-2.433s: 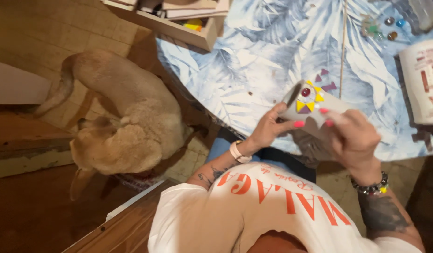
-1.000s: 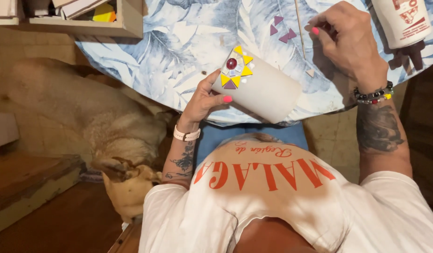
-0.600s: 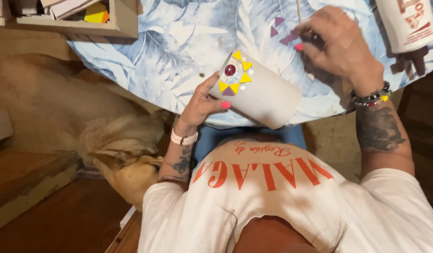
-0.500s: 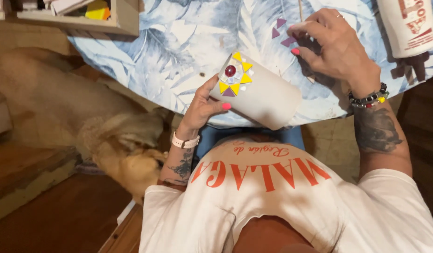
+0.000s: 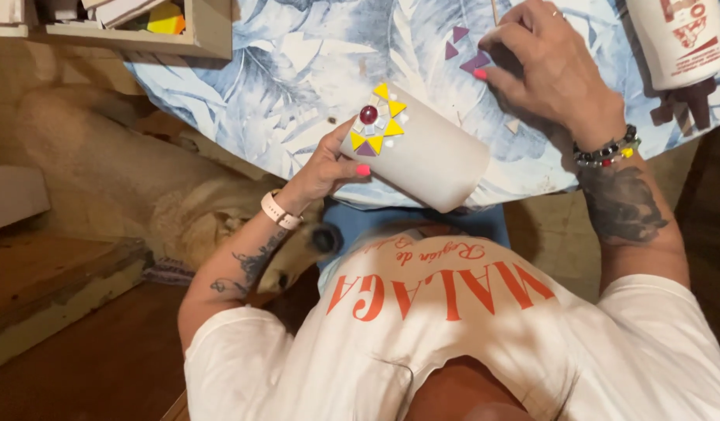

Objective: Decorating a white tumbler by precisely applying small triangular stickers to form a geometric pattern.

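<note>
Box (image 5: 204,31): a wooden box sits at the top left, on the edge of the tabletop. Something yellow lies inside it.
Dog (image 5: 212,222): a tan dog lies on the floor, to the left of the person's knees. Its nose is near the left arm.
Left hand (image 5: 329,160): it holds the cup from below and from the side. The thumb, with a pink nail, presses on the cup wall. The other fingers go behind the cup, so they are hidden. A pale band is on the wrist.
Cup (image 5: 434,156): a white cup, tipped on its side, held up over the near edge of the tabletop. Its decorated end points up and left.
Tiles on cup (image 5: 378,121): small yellow and purple triangles and white bits sit around a round red gem.
Tabletop (image 5: 298,70): it has a blue and white leaf cloth on it.
Loose tiles (image 5: 465,53): little purple triangles lie flat on the cloth, just beside the right fingers.
Right hand (image 5: 551,66): it is down on the tabletop, well apart from the cup. The fingers are bent and close together, with the tips touching a purple tile. I cannot tell if they pinch it. A bead bracelet is on the wrist.
Bottle (image 5: 675,35): a white bottle stands at the top right, near the right hand.
</note>
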